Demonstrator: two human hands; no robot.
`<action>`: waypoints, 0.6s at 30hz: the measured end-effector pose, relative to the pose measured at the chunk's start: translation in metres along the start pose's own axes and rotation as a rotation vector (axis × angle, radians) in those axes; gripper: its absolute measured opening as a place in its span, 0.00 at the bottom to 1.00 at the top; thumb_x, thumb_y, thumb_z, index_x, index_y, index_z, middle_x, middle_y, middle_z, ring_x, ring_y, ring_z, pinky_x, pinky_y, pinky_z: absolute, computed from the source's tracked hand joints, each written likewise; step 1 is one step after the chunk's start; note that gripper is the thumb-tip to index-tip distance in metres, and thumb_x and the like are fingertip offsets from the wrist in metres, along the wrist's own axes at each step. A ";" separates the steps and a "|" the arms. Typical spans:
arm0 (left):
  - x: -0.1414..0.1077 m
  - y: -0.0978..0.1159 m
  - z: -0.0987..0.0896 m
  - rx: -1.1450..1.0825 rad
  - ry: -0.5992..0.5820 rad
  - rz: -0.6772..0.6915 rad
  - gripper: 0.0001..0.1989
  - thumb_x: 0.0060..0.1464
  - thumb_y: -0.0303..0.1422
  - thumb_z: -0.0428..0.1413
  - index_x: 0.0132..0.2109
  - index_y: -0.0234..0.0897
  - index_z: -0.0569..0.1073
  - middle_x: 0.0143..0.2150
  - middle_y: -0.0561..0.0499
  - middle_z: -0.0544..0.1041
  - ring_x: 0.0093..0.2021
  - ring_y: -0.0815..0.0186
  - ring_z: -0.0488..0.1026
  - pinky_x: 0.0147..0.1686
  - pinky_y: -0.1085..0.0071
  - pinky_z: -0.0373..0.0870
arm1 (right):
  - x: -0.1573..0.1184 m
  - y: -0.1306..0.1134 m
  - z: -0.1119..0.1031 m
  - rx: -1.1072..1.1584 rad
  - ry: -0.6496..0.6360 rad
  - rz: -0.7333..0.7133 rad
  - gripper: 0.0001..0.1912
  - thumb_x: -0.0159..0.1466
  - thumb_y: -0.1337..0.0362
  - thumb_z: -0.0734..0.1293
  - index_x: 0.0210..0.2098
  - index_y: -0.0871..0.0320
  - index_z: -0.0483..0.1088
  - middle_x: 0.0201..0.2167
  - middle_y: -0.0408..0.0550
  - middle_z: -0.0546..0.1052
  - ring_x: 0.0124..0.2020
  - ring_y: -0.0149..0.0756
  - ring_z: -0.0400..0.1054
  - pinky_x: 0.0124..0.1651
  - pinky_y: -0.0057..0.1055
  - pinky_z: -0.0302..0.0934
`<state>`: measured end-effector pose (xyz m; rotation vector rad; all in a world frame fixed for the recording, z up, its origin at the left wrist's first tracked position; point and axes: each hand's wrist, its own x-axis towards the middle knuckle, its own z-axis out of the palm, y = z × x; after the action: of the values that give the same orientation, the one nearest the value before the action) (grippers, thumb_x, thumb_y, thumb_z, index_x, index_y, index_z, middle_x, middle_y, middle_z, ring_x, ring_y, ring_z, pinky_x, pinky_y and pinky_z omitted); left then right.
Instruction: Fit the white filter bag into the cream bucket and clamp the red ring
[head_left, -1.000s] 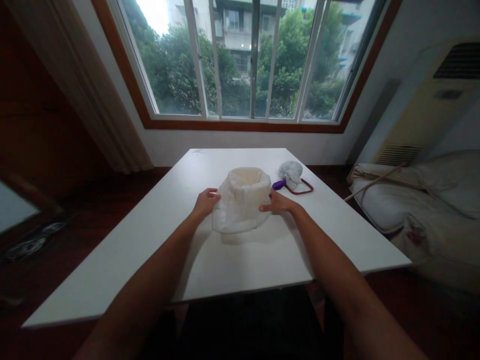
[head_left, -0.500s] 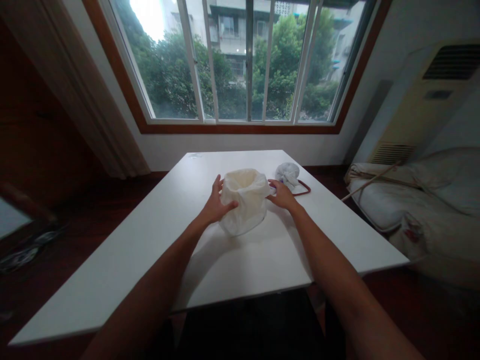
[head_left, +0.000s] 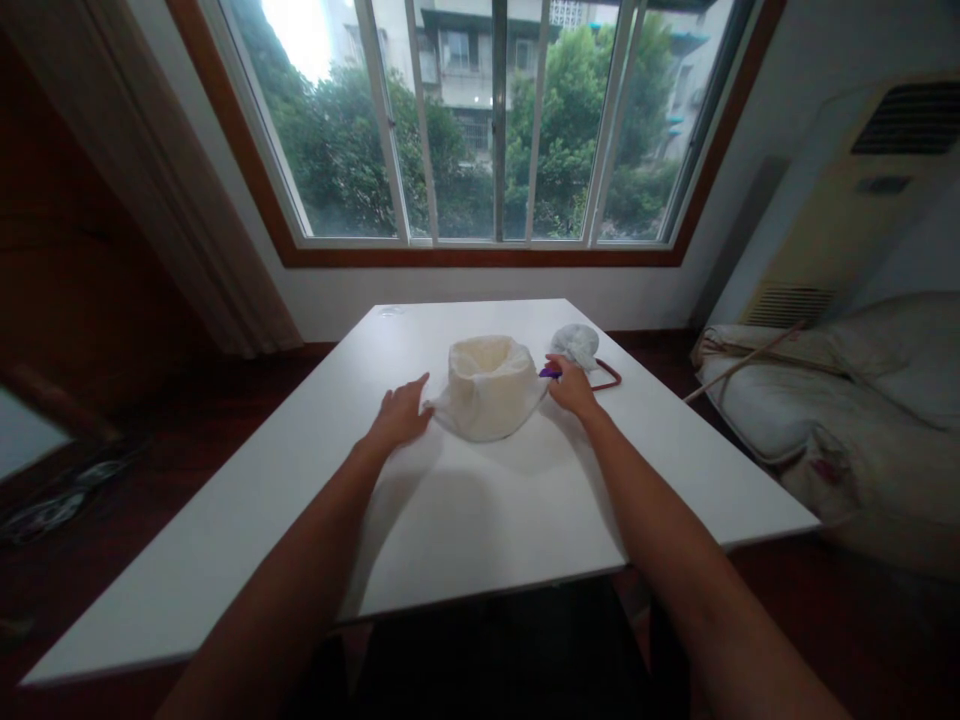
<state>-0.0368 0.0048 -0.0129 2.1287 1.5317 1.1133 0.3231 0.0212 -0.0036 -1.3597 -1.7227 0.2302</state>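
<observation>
A cream-coloured container (head_left: 491, 385) lined with a thin white plastic bag (head_left: 480, 422) stands on the white table (head_left: 450, 540). The bag is folded over its rim and spreads out to both sides. On the left, my left hand (head_left: 401, 412) pinches a corner of the bag, with some fingers stretched out. My right hand (head_left: 570, 384) is closed at the bag's right edge, and a small purple item (head_left: 550, 373) shows at its fingertips. What exactly the right fingers grip there is too small to tell apart.
Behind my right hand lie a tied white bag (head_left: 576, 343) and a reddish-brown looped handle (head_left: 611, 376). A small clear item (head_left: 390, 312) lies at the far left corner. Right of the table, a stick (head_left: 742, 362) rests on a covered bulky object (head_left: 772, 400).
My left hand has moved left and away from the container's side, drawing the bag outward. My right hand has shifted slightly right. The bag's front has dropped lower and flatter, and the purple item shows more clearly.
</observation>
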 end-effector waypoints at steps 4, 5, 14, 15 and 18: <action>0.005 0.020 -0.005 -0.157 0.113 0.043 0.28 0.59 0.42 0.51 0.63 0.36 0.64 0.62 0.37 0.70 0.64 0.52 0.65 0.65 0.49 0.55 | 0.001 -0.025 -0.008 0.353 0.143 0.099 0.22 0.60 0.62 0.63 0.53 0.59 0.70 0.47 0.55 0.78 0.47 0.44 0.73 0.55 0.46 0.65; 0.004 0.028 -0.002 -0.262 0.087 0.055 0.30 0.60 0.45 0.51 0.65 0.37 0.61 0.63 0.37 0.68 0.64 0.52 0.64 0.64 0.48 0.56 | -0.001 -0.034 -0.007 0.454 0.111 0.133 0.23 0.62 0.56 0.62 0.54 0.58 0.69 0.48 0.56 0.77 0.46 0.44 0.73 0.53 0.45 0.67; -0.013 0.066 0.039 -0.548 -0.093 0.129 0.67 0.36 0.51 0.70 0.72 0.35 0.39 0.71 0.32 0.52 0.69 0.43 0.54 0.67 0.52 0.55 | -0.019 -0.087 0.008 0.635 -0.049 0.245 0.28 0.61 0.45 0.64 0.54 0.55 0.67 0.50 0.52 0.75 0.50 0.42 0.70 0.52 0.40 0.66; -0.013 0.067 0.041 -0.540 -0.068 0.148 0.67 0.36 0.50 0.70 0.72 0.35 0.39 0.71 0.32 0.52 0.69 0.43 0.53 0.67 0.51 0.53 | -0.019 -0.089 0.009 0.627 -0.032 0.238 0.26 0.60 0.48 0.65 0.53 0.56 0.68 0.48 0.51 0.76 0.48 0.42 0.70 0.53 0.40 0.66; -0.014 0.068 0.044 -0.526 -0.034 0.195 0.70 0.33 0.46 0.72 0.72 0.37 0.35 0.71 0.32 0.51 0.69 0.44 0.54 0.68 0.50 0.51 | -0.019 -0.088 0.008 0.641 -0.016 0.181 0.21 0.58 0.56 0.64 0.49 0.57 0.70 0.45 0.50 0.76 0.46 0.42 0.70 0.52 0.40 0.65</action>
<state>0.0390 -0.0258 -0.0056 1.9340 0.8938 1.3545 0.2567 -0.0253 0.0372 -1.0242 -1.3622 0.8207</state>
